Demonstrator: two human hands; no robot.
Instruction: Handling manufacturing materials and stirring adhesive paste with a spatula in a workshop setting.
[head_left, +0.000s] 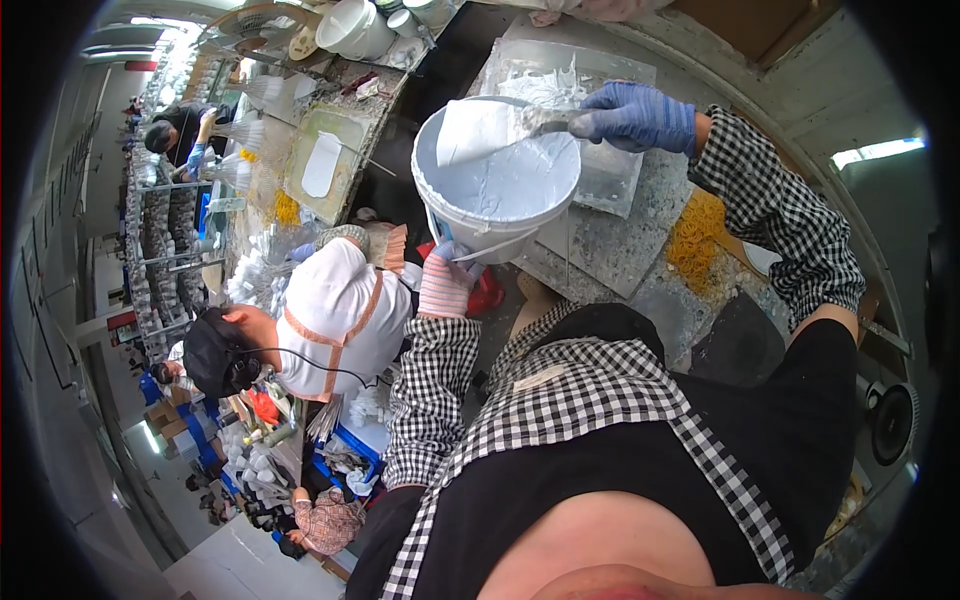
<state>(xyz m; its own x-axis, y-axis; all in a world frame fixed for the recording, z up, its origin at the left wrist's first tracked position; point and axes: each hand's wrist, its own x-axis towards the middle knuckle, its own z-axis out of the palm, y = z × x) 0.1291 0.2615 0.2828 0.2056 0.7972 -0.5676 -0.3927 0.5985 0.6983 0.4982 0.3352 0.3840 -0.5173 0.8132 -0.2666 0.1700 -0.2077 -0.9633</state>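
Observation:
A white plastic bucket (pixel 487 240) of pale, creamy paste (pixel 510 185) is tilted toward me at the near left of the worktable. My left hand (pixel 447 283), in a pink-and-white striped glove, grips its lower side, fingers against the wall by the wire handle. Above the mouth, my right hand (pixel 625 115) in a blue glove is closed around the grip of a wide scraper (pixel 478 130). White paste coats the scraper's blade, which lies across the far rim. Part of the left fingers is hidden behind the bucket.
Beyond the bucket, a paste-smeared board (pixel 615 75) lies on the splattered table (pixel 600 250). Yellow rubber bands (pixel 697 240) are heaped at the right. Close on the left, a co-worker in white (pixel 340 300) bends over another bench, near a pale tray (pixel 313 125).

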